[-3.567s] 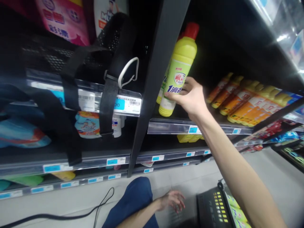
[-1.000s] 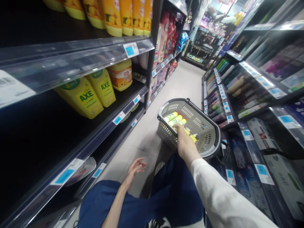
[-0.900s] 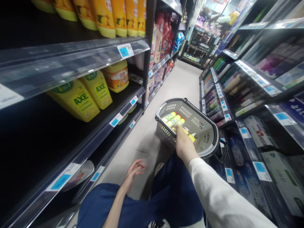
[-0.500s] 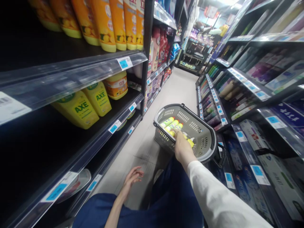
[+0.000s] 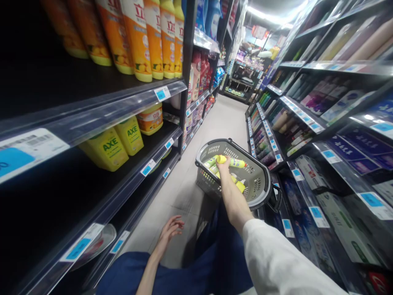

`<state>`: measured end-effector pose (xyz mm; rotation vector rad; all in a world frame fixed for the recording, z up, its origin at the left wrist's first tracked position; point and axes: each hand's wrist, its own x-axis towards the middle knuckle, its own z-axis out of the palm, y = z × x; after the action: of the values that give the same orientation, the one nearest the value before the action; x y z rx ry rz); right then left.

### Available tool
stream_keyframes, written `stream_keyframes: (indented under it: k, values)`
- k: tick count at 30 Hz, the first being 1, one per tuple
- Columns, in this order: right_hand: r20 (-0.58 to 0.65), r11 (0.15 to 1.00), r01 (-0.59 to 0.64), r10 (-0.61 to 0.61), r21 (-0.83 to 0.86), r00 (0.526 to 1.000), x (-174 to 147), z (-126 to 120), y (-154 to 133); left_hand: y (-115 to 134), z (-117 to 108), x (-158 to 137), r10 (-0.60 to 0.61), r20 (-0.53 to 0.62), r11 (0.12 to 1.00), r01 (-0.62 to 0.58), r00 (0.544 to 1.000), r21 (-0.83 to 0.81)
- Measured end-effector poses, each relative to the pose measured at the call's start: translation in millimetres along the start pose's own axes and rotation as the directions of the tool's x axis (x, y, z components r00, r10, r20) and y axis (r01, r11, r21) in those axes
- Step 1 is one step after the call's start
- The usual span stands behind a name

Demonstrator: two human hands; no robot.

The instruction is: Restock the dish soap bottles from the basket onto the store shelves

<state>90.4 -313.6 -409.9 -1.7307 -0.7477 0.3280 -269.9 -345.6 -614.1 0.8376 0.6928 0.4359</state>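
Observation:
A grey shopping basket [image 5: 199,180] with slotted walls and a dark handle stands on the floor in front of my legs. My right hand [image 5: 224,164] reaches over its near rim, fingers closed on the yellow end of a yellow bottle [image 5: 237,162]. That bottle lies crosswise inside, its orange-red tip towards the right. More yellow-green bottles [image 5: 211,161] are in the basket, partly covered by my hand and wrist. Another yellow bottle [image 5: 240,186] shows right of my wrist. My left hand [image 5: 171,230] hangs above the floor near my knee, fingers loosely apart and holding nothing.
On the left shelves stand orange bottles [image 5: 138,41], yellow AXE bottles [image 5: 111,148] and an orange-labelled tub [image 5: 151,119]. A shelf with boxes [image 5: 344,221] rises close on the right. The pale aisle floor [image 5: 225,116] runs between both shelves to a display at the back.
My right hand has shifted within the basket and now grips a bottle, which has turned crosswise. The camera view has moved slightly. My left hand stays in much the same pose.

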Motion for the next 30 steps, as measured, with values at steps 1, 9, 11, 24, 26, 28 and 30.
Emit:
stream_keyframes:
  k: [1, 9, 11, 24, 26, 28, 30]
  values:
    - [-0.007, 0.998, -0.027, 0.027, 0.056, 1.0, 8.7, 2.6, -3.8, 0.1, -0.8, 0.3, 0.008, -0.007, 1.0, -0.008, 1.0, -0.004]
    - [0.153, 0.821, -0.188, 0.124, 0.539, 0.98, -16.9, 45.4, -35.4, 3.3, -6.6, 1.3, 0.009, 0.031, 1.0, -0.008, 0.999, -0.027]
    - [0.298, 0.673, -0.281, 0.094, 0.684, 0.95, -39.5, 67.0, -44.3, 4.1, -5.9, -0.3, 0.008, 0.044, 1.0, -0.007, 0.999, -0.028]
    - [0.851, 0.797, -0.505, -0.019, 0.331, 0.526, -165.2, 151.5, -45.2, 14.7, -16.3, -0.8, 0.178, -0.114, 0.819, -0.211, 0.977, -0.533]
    - [0.894, 0.865, -0.443, -0.014, 0.235, 0.447, -173.4, 151.0, -35.6, 13.1, -19.5, -0.9, 0.191, -0.151, 0.779, -0.243, 0.97, -0.577]
    - [0.928, 0.914, -0.377, -0.002, 0.153, 0.373, -178.7, 150.1, -25.1, 9.0, -22.2, -2.2, 0.203, -0.17, 0.769, -0.265, 0.964, -0.581]
    - [0.948, 0.937, -0.34, 0.027, 0.087, 0.317, -181.8, 150.5, -14.8, 3.6, -23.5, -3.9, 0.224, -0.137, 0.782, -0.262, 0.965, -0.565]
